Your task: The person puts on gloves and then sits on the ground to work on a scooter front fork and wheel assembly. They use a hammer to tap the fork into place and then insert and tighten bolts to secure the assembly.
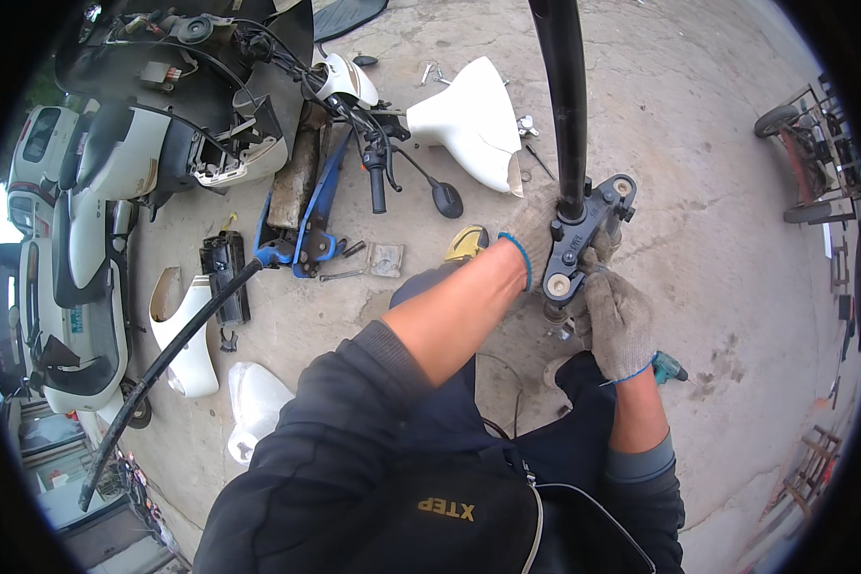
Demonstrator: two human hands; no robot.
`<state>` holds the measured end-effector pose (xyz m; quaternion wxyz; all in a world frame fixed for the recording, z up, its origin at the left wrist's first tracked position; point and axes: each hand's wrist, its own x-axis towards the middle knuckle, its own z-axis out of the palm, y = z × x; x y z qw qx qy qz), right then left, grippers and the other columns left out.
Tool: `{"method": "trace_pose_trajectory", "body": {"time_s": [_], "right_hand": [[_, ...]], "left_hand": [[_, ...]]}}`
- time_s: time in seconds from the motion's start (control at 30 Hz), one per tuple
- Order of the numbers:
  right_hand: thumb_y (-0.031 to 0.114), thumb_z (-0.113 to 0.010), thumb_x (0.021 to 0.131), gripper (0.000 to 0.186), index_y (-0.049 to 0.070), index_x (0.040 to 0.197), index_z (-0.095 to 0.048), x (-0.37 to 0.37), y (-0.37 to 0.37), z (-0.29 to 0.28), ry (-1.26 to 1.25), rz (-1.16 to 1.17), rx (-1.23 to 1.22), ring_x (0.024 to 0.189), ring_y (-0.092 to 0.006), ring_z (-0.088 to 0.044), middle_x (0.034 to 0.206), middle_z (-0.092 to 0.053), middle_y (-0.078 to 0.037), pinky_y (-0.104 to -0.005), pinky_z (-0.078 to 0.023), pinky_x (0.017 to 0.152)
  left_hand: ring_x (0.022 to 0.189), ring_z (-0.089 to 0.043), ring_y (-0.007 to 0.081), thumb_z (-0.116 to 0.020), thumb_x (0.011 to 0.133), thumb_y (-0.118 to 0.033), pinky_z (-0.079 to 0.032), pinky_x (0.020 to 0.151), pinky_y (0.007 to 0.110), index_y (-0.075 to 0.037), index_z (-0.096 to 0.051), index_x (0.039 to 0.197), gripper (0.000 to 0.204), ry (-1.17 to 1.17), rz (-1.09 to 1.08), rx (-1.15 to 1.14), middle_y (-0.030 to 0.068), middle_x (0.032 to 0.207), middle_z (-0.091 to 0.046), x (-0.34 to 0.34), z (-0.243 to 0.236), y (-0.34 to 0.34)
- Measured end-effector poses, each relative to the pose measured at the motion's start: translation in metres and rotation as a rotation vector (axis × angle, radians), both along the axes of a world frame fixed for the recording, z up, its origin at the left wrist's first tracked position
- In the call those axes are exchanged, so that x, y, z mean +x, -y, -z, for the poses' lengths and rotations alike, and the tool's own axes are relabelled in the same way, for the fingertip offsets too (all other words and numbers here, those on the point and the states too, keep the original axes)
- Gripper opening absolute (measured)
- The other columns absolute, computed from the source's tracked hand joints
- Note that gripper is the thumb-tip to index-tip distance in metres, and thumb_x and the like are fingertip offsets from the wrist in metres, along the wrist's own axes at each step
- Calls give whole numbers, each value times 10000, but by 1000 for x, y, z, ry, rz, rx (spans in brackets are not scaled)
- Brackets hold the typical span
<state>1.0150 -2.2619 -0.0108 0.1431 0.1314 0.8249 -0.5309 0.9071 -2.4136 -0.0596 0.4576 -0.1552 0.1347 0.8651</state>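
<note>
A black fork yoke (582,236) with a long black tube (564,105) rising from it stands before me, right of centre. My left hand (536,232), in a grey knit glove with a blue cuff, grips the yoke from its left side and underneath; most of its fingers are hidden behind the metal. At the yoke's lower right edge is my right hand (622,320), gloved the same way. Its fingers are closed together against the edge, and what they pinch is hidden. Below the yoke's near end, a metal fitting (555,314) partly shows.
A partly stripped scooter (134,172) stands at left beside a blue lift stand (320,206) with a long black handle (167,359). White body panels (474,124) and small tools lie on the concrete. A teal power tool (670,367) sits beyond my right wrist. A cart (808,158) stands far right.
</note>
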Motion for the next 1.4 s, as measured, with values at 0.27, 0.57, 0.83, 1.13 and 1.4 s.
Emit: {"method": "trace_pose_trajectory", "body": {"time_s": [0.27,0.57,0.83,1.13,1.4], "right_hand": [[236,-713,973,234,5,939,-726,0,-5,4,-209,-53,248,717,-269,-704,777,-718,-170,-401,-555,699],[196,-695,982,195,11,931,-730,2,-5,7,-21,8,68,762,-283,-715,801,-707,-159,-401,-549,712],[195,-698,977,197,2,943,-720,4,-4,6,-281,-85,288,733,-302,-720,802,-704,-168,-381,-560,709],[192,-676,995,210,-1,922,-716,8,-3,2,-345,-57,210,718,-320,-705,777,-688,-204,-431,-542,690],[192,-669,1009,209,-7,948,-683,6,-7,8,-238,-85,245,692,-234,-668,775,-683,-144,-378,-528,659]], "left_hand": [[564,-646,314,-545,1023,-490,-548,496,404,-2,-675,1063,506,111,-24,78,218,795,-699,-1,4,-1],[569,-657,329,-521,1037,-481,-544,494,417,-14,-679,1085,495,-29,-32,-145,233,808,-702,-2,10,-3],[574,-654,310,-507,1042,-505,-547,506,396,-27,-679,1104,512,23,-11,-134,222,817,-700,-1,12,-4],[587,-664,304,-520,1032,-486,-561,507,388,-13,-673,1076,500,-53,-32,-124,225,802,-698,-1,12,-3],[523,-644,321,-509,1040,-467,-547,456,398,-16,-667,1090,481,30,-38,-135,228,801,-699,-2,10,-5]]}}
